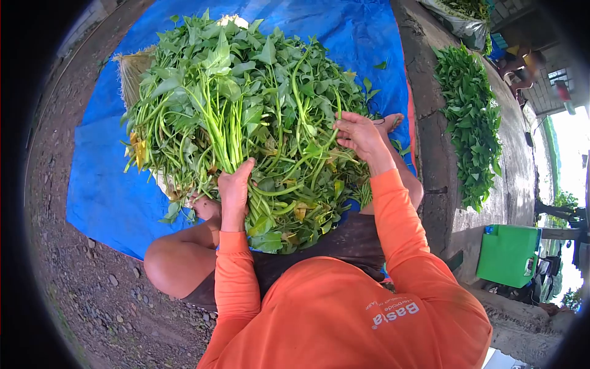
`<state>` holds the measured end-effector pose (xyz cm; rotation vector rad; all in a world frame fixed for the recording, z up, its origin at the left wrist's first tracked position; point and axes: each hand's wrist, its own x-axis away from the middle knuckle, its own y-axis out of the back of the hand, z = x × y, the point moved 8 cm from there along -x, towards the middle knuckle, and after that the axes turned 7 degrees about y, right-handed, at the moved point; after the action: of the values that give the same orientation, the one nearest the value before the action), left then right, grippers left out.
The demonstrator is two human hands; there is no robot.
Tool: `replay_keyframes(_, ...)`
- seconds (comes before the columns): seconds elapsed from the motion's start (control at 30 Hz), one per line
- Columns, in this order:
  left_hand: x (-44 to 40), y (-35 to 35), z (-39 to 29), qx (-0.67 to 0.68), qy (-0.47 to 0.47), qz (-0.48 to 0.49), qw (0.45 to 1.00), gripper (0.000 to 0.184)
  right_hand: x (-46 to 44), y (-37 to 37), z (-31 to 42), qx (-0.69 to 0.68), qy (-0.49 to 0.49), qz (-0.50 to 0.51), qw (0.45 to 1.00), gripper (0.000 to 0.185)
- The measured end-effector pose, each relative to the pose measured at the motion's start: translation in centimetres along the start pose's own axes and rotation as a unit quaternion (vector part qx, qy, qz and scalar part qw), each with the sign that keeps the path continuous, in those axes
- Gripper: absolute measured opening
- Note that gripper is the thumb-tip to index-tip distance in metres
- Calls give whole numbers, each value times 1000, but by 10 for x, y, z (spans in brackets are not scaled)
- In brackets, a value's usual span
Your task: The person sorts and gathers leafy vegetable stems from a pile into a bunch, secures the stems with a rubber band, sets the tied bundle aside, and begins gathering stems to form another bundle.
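Note:
A large heap of leafy green stems (pixel 289 104) lies on a blue tarp (pixel 98 184) in front of me. My left hand (pixel 235 186) is closed round the lower ends of a bunch of pale green stems (pixel 224 132), whose leaves point away from me over the heap. At the heap's right side, my right hand (pixel 358 136) pinches a single green stem (pixel 338 107) between thumb and fingers. Some yellowed leaves (pixel 140 150) show at the heap's left edge.
My bent legs flank the heap. Gravel (pixel 117 277) lies at the left. On the concrete at the right are a long pile of leafy greens (pixel 470 123) and a green container (pixel 507 255). Another person (pixel 522 64) is at the upper right.

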<state>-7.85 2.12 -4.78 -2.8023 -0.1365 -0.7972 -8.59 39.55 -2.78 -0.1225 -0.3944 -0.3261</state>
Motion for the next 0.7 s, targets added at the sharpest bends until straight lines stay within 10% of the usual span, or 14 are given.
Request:
replay_keyframes(0.47,-21,-19,43,127,105,112,980,24,95,-114,129,266,331,-47,904,45)
replay_keyframes(0.7,-19,-6,55,172,86,152,969,34,42,-207,-43,138,4,137,981,50)
